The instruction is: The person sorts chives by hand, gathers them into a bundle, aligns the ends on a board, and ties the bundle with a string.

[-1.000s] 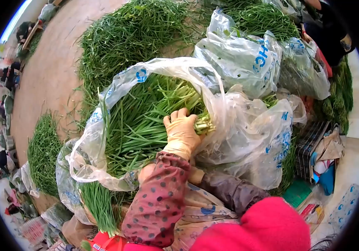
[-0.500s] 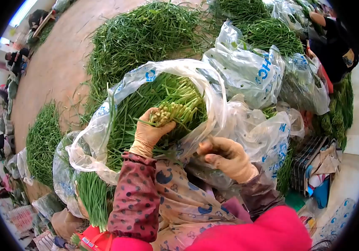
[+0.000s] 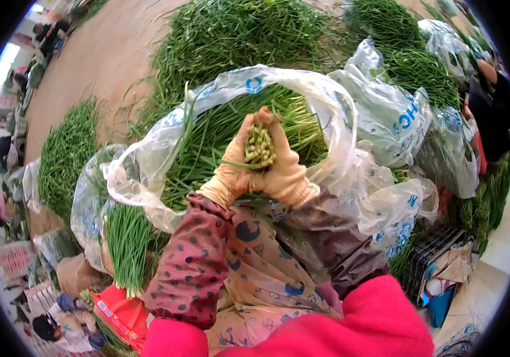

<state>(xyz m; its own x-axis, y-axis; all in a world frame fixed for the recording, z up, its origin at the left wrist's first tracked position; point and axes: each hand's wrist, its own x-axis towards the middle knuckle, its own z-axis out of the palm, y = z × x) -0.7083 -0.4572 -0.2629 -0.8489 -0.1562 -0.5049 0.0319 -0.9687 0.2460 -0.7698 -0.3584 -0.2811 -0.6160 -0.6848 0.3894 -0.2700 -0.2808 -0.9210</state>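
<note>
My left hand and my right hand, both in pale gloves, are wrapped round a bunch of green stalks from both sides. The pale cut ends of the bunch face me between my palms. Behind and below it, a clear plastic bag with blue print lies wide open, its rim forming a ring around many more green stalks. Light stalk ends of those show at the bag's right side.
Heaps of loose greens lie beyond the bag, with another heap at the left. Filled plastic bags and a black crate are on the right. A red bag is at lower left. A person in black is at far right.
My right hand, empty half a second ago, has come in from the right and closed on the bunch beside my left hand. The bunch's cut ends now point toward me. The view has shifted.
</note>
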